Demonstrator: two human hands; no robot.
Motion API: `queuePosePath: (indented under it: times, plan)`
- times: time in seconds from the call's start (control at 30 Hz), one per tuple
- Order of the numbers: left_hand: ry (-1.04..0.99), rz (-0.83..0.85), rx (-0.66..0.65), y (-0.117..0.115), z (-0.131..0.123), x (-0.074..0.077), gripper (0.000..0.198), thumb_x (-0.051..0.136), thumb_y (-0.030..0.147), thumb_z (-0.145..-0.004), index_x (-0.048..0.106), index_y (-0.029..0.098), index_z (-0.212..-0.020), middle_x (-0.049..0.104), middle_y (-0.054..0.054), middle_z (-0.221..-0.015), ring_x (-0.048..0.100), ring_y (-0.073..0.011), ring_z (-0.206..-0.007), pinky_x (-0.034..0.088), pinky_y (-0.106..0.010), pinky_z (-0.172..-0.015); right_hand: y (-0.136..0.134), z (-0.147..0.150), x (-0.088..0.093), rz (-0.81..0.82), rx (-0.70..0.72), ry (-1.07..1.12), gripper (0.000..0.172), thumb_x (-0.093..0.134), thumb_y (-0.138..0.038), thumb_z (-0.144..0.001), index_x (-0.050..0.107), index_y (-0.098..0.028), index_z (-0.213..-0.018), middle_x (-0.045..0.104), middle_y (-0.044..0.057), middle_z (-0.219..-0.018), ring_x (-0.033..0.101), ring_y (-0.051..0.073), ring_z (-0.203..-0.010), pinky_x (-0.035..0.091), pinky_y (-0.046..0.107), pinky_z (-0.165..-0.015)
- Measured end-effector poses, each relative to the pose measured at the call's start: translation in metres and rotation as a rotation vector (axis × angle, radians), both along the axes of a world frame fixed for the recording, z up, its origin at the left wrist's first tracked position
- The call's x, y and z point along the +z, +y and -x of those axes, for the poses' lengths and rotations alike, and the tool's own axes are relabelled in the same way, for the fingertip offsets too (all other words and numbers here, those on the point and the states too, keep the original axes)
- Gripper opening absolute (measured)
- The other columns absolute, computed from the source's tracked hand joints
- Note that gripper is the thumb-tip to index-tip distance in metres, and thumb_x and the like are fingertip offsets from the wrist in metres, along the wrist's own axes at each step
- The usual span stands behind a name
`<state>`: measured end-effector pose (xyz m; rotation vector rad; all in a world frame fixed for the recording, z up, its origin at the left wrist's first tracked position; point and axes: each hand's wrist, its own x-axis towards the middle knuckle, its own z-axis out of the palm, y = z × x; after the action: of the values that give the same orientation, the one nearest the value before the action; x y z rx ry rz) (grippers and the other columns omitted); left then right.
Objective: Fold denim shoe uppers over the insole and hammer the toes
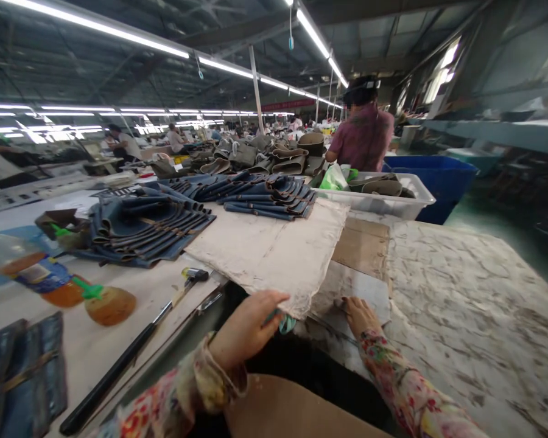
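Beside the mottled tabletop (470, 310), the pale board (269, 243) is seen mid-view, its narrowed corner pointed toward the camera.
And it is judged light, fairly stiff, with a ragged rim that could flake, so a flat hold in from that rim is called for; its far end is weighted by folded denim pieces (269, 198), where drag is likely. To the right, a grey sheet (375, 295) is spotted, probably thin and slippery, best taken by a free edge. The left hand (251, 325) is held curled at the board's near corner; the right hand (361, 315) is laid on the grey sheet, and whether anything is pinched there cannot be told. Smallest, a soft-looking teal scrap (287, 324) is pinched between left thumb and fingers.
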<state>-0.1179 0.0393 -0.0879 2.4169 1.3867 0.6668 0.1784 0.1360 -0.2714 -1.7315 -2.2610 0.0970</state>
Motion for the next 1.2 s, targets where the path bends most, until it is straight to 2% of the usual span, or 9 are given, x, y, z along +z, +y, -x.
queuePosePath:
  times: [0.13, 0.23, 0.33, 0.5, 0.63, 0.8, 0.93, 1.07, 1.2]
  plan:
    - [0.219, -0.241, 0.066, 0.106, 0.024, 0.021, 0.044, 0.045, 0.024, -0.084, 0.041, 0.018, -0.128, 0.051, -0.007, -0.122, 0.044, -0.0196, -0.114, 0.032, -0.035, -0.102, 0.003, -0.004, -0.021, -0.028, 0.023, 0.011, 0.037, 0.043, -0.011, -0.077, 0.057, -0.018, -0.11, 0.057, 0.008, -0.109, 0.05, 0.02, -0.097, 0.039, 0.033, -0.089]
    - [0.455, -0.263, 0.236, 0.185, 0.034, 0.015, 0.058, 0.051, 0.019, -0.078, 0.033, 0.012, -0.133, 0.041, -0.013, -0.132, 0.039, -0.0249, -0.119, 0.033, -0.039, -0.1, 0.003, -0.007, -0.032, -0.099, 0.04, 0.041, 0.035, 0.043, -0.012, -0.076, 0.058, -0.019, -0.107, 0.058, 0.007, -0.107, 0.05, 0.021, -0.096, 0.04, 0.034, -0.089]
    - [0.612, -0.262, 0.335, 0.25, 0.033, 0.001, 0.069, 0.053, 0.016, -0.076, 0.025, 0.015, -0.138, 0.027, -0.012, -0.143, 0.029, -0.0269, -0.126, 0.033, -0.041, -0.098, 0.004, -0.009, -0.041, -0.157, 0.045, 0.071, 0.034, 0.043, -0.013, -0.076, 0.058, -0.02, -0.106, 0.058, 0.007, -0.106, 0.051, 0.022, -0.097, 0.042, 0.035, -0.088]
    - [0.696, -0.275, 0.361, 0.328, 0.017, -0.012, 0.068, 0.043, 0.01, -0.079, 0.016, 0.015, -0.141, 0.01, -0.01, -0.149, 0.01, -0.0262, -0.134, 0.024, -0.048, -0.1, 0.007, -0.011, -0.044, -0.147, 0.031, 0.092, 0.033, 0.043, -0.015, -0.075, 0.058, -0.023, -0.103, 0.059, 0.005, -0.107, 0.052, 0.022, -0.097, 0.045, 0.034, -0.086]
    - [0.662, -0.284, 0.438, 0.373, 0.005, -0.016, 0.059, 0.029, 0.005, -0.083, 0.02, 0.016, -0.14, 0.017, -0.012, -0.147, 0.01, -0.0248, -0.134, 0.017, -0.051, -0.101, 0.01, -0.012, -0.041, -0.128, 0.031, 0.116, 0.037, 0.043, -0.013, -0.072, 0.057, -0.022, -0.105, 0.059, 0.006, -0.106, 0.052, 0.022, -0.097, 0.045, 0.034, -0.085]
    - [0.686, -0.261, 0.548, 0.406, -0.002, -0.022, 0.042, 0.028, 0.008, -0.086, 0.048, 0.009, -0.122, 0.055, -0.017, -0.116, 0.036, -0.0271, -0.118, 0.018, -0.052, -0.098, 0.012, -0.012, -0.043, -0.129, 0.022, 0.159, 0.044, 0.041, -0.01, -0.071, 0.053, -0.022, -0.111, 0.058, 0.005, -0.106, 0.051, 0.021, -0.096, 0.044, 0.033, -0.083]
    - [0.739, -0.19, 0.498, 0.408, 0.0, -0.019, 0.03, 0.037, 0.01, -0.082, 0.064, 0.008, -0.096, 0.063, -0.017, -0.1, 0.048, -0.0262, -0.104, 0.028, -0.044, -0.091, 0.013, -0.013, -0.045, -0.145, 0.036, 0.173, 0.044, 0.041, -0.008, -0.069, 0.053, -0.024, -0.109, 0.057, 0.004, -0.104, 0.051, 0.02, -0.092, 0.044, 0.032, -0.08]
    - [0.792, -0.182, 0.408, 0.388, 0.002, -0.01, 0.027, 0.042, 0.012, -0.08, 0.065, 0.008, -0.093, 0.063, -0.017, -0.098, 0.054, -0.0256, -0.098, 0.035, -0.036, -0.082, 0.013, -0.012, -0.047, -0.164, 0.034, 0.183, 0.042, 0.042, -0.009, -0.07, 0.054, -0.024, -0.107, 0.058, 0.004, -0.103, 0.051, 0.02, -0.093, 0.043, 0.032, -0.08]
    - [0.828, -0.21, 0.327, 0.344, -0.002, -0.005, 0.026, 0.041, 0.01, -0.079, 0.064, 0.009, -0.091, 0.064, -0.016, -0.094, 0.056, -0.0241, -0.093, 0.039, -0.032, -0.076, 0.012, -0.011, -0.047, -0.166, 0.029, 0.186, 0.039, 0.043, -0.01, -0.072, 0.054, -0.023, -0.107, 0.058, 0.005, -0.103, 0.051, 0.02, -0.094, 0.042, 0.032, -0.083]
